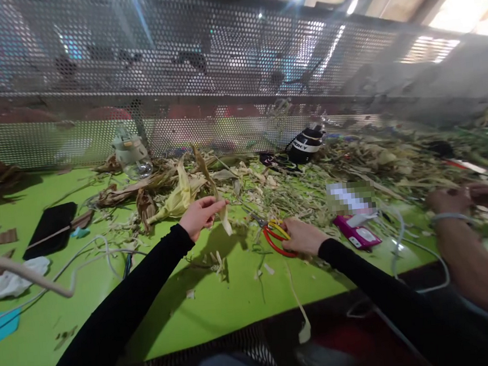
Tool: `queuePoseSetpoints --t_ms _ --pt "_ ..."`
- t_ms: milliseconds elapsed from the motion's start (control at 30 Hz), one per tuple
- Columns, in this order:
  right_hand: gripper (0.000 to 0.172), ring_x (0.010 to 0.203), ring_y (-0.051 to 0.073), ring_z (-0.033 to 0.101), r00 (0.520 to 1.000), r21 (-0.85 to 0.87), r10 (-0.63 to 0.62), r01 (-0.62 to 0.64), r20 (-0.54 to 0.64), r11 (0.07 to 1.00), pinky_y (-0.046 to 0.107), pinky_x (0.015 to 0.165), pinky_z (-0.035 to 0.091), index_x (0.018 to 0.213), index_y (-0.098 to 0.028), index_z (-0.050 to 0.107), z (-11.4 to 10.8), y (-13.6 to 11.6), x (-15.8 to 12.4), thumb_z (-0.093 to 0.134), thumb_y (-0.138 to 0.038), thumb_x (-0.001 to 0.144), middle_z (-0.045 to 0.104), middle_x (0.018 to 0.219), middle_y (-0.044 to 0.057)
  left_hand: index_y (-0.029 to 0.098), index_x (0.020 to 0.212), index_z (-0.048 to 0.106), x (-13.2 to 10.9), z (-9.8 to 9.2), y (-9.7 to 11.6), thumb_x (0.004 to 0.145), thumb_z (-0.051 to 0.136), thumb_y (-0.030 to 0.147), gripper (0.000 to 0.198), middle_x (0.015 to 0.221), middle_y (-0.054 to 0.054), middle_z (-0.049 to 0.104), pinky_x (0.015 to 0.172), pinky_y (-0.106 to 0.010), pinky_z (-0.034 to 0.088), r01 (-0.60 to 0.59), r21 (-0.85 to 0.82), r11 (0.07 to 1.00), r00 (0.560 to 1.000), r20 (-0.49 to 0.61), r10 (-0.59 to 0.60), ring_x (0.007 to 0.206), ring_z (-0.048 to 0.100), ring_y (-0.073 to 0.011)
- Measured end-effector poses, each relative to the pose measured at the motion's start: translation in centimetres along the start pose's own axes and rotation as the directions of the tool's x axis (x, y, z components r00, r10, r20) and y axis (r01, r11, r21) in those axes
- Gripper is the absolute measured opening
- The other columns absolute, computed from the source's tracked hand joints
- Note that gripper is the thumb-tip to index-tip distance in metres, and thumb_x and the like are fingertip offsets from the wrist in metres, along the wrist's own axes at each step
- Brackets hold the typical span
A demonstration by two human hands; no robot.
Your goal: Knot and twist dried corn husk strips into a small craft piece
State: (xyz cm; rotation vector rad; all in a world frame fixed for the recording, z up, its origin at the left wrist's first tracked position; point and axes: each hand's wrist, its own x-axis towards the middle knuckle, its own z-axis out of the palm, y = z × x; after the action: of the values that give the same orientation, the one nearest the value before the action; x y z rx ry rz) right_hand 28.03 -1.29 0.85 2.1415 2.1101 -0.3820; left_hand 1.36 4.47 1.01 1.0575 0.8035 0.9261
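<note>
Evidently both of the person's hands are occupied. The left hand is closed in a narrow pinch on a husk strip, which is tilted, its upper end leaning toward eleven o'clock and its pale lower end hanging just above the worktop. Between three and four o'clock from that hand, the right hand is curled around the red and yellow handles of the scissors; their blades point toward ten o'clock, near the strip but apart from it. Whether the blades are parted cannot be told.

Just beside the left hand, at ten o'clock, is a larger yellowish husk. Well apart, at nine o'clock, lies a black phone. From the right hand, a pink device lies near at three o'clock, and a dark bottle is farther off at twelve, with shredded scraps between. Far out at three o'clock, a co-worker's wrist wears a pale band.
</note>
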Motion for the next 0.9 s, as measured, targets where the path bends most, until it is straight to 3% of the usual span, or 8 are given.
queuePoseSetpoints --t_ms 200,333,433,633,900 --pt "0.019 0.068 0.024 0.058 0.996 -0.208 -0.085 0.081 -0.011 0.975 0.029 0.057 0.037 0.083 -0.016 0.052 -3.6 0.1 0.1 0.048 -0.03 0.071 0.064 0.078 0.011 0.013 0.07 0.058 1.1 -1.2 -0.4 0.061 0.072 0.036 0.028 0.055 0.006 0.045 0.041 -0.018 0.022 -0.155 0.139 0.978 0.978 -0.12 0.172 0.045 0.031 -0.0021" --pt "0.042 0.079 0.025 0.06 0.968 -0.108 -0.242 0.248 0.064 0.963 0.031 0.068 0.042 0.096 -0.017 0.053 -6.5 -1.0 -0.7 0.053 -0.052 0.072 0.066 0.093 0.011 0.014 0.071 0.059 2.1 -2.1 -0.7 0.064 0.069 0.035 0.024 0.061 0.004 0.052 0.051 -0.019 0.031 -0.224 0.28 0.934 0.95 -0.153 0.274 0.053 0.04 -0.0053" --pt "0.052 0.082 0.027 0.061 0.956 -0.113 -0.261 0.277 0.136 0.954 0.033 0.069 0.043 0.096 -0.019 0.055 -8.0 -2.9 -1.2 0.053 -0.064 0.069 0.066 0.096 0.012 0.014 0.072 0.06 2.2 -2.1 -0.8 0.064 0.068 0.036 0.025 0.064 0.003 0.054 0.056 -0.021 0.035 -0.261 0.303 0.917 0.941 -0.133 0.311 0.057 0.044 -0.007" --pt "0.054 0.083 0.028 0.061 0.939 -0.137 -0.308 0.328 0.152 0.935 0.032 0.068 0.043 0.09 -0.019 0.058 -8.8 -5.9 -0.9 0.052 -0.068 0.068 0.066 0.096 0.012 0.015 0.069 0.06 1.7 -1.0 -0.9 0.065 0.066 0.034 0.02 0.062 0.004 0.055 0.054 -0.02 0.033 -0.335 0.308 0.891 0.924 -0.077 0.374 0.055 0.041 -0.0065" --pt "0.046 0.074 0.025 0.061 0.929 -0.14 -0.329 0.354 0.171 0.925 0.03 0.061 0.039 0.084 -0.023 0.059 -8.9 -6.9 -0.5 0.053 -0.065 0.069 0.068 0.089 0.007 0.015 0.069 0.059 1.6 -0.8 -0.8 0.068 0.063 0.032 0.018 0.059 0.005 0.05 0.051 -0.021 0.028 -0.35 0.37 0.861 0.906 -0.102 0.411 0.052 0.036 -0.0064"
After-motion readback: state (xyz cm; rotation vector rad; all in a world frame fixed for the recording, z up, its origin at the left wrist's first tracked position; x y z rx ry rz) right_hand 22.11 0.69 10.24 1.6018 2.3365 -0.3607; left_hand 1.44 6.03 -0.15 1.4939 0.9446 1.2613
